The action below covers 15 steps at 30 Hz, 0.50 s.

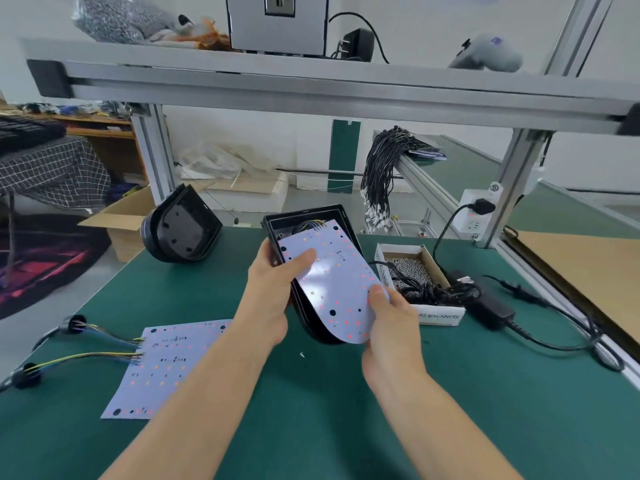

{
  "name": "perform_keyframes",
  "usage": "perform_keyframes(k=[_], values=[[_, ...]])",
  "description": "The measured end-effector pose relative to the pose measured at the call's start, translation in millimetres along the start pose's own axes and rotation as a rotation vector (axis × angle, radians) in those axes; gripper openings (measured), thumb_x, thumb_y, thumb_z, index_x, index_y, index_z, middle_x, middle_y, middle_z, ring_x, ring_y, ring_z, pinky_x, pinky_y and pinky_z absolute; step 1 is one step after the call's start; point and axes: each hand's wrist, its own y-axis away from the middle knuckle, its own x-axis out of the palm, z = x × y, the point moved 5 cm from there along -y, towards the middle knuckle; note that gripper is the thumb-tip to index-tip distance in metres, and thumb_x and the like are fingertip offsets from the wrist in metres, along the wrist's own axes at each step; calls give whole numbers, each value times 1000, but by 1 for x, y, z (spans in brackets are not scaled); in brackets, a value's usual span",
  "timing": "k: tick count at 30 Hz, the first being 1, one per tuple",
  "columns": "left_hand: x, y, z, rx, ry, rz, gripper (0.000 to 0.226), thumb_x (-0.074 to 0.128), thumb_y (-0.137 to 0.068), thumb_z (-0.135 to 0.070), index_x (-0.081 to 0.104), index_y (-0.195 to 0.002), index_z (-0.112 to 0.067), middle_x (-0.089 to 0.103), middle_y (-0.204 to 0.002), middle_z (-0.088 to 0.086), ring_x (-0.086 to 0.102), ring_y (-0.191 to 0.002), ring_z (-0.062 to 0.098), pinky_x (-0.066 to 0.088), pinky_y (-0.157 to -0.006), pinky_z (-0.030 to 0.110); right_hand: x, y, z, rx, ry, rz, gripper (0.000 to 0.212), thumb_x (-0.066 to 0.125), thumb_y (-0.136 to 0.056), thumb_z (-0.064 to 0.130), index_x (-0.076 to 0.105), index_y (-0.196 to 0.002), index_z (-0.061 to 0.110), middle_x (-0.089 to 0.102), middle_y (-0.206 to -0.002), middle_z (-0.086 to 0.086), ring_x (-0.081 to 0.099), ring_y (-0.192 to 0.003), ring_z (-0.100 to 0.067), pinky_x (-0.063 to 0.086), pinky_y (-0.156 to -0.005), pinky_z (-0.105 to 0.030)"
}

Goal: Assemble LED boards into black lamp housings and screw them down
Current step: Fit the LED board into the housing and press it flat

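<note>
Across the green bench (311, 427), work looks early: at the middle a black housing (304, 220) is held tilted off the surface with a white LED board (332, 289) lying askew over its opening, not yet seated or screwed, I judge. At ten o'clock a second housing (181, 230) waits unfilled; at eight o'clock spare boards (166, 368) lie flat with wires attached. At three o'clock sits a box of screws (408, 268). The left hand (273, 289) grasps housing and board edge together; the right hand (391, 323) pinches the board's rounded end.
</note>
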Motion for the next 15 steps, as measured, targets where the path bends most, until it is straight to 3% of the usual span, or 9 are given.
perform_keyframes(k=[3, 7, 9, 12, 13, 15], values=[[1, 2, -1, -4, 58, 43, 18, 66, -87, -19, 62, -104, -24, 73, -94, -8, 68, -80, 9, 55, -69, 25, -1, -1, 1, 10, -55, -3, 25, 45, -100, 10, 61, -81, 10, 68, -73, 1, 60, -61, -13, 48, -60, -22], [5, 6, 1, 9, 34, 93, 22, 68, -84, -18, 62, -104, -25, 72, -98, -6, 67, -84, 13, 52, -73, 32, 2, -3, -2, -57, 32, -32, 20, 45, -100, 15, 59, -85, 12, 62, -73, 3, 55, -55, -7, 44, -50, -14], [2, 4, 0, 24, 39, 48, 23, 65, -85, -8, 62, -99, -25, 72, -95, -5, 67, -80, 15, 50, -71, 34, 0, -5, 5, -200, 306, -19, 21, 47, -99, 21, 55, -81, 15, 57, -72, 6, 51, -61, -11, 41, -51, -15], [-7, -1, -8, 59, 23, -3, 30, 59, -83, 3, 61, -95, -24, 72, -84, -7, 66, -70, 14, 50, -65, 29, -1, -4, 17, -473, 981, 78, 37, 48, -97, 38, 44, -68, 15, 48, -61, 3, 45, -62, -24, 35, -54, -34], [-9, -2, -9, 59, 22, -9, 30, 59, -83, 4, 61, -93, -24, 72, -81, -7, 65, -69, 14, 50, -63, 27, -3, -2, 20, -554, 1110, 66, 41, 48, -95, 42, 45, -68, 13, 48, -59, 1, 44, -61, -26, 31, -54, -36], [-15, -2, -9, 30, 39, -32, 29, 58, -82, 4, 61, -91, -24, 71, -80, -7, 65, -70, 16, 51, -64, 28, -4, 5, 28, -688, 1098, 47, 36, 53, -92, 45, 48, -73, 14, 51, -58, 0, 47, -61, -24, 31, -53, -34]])
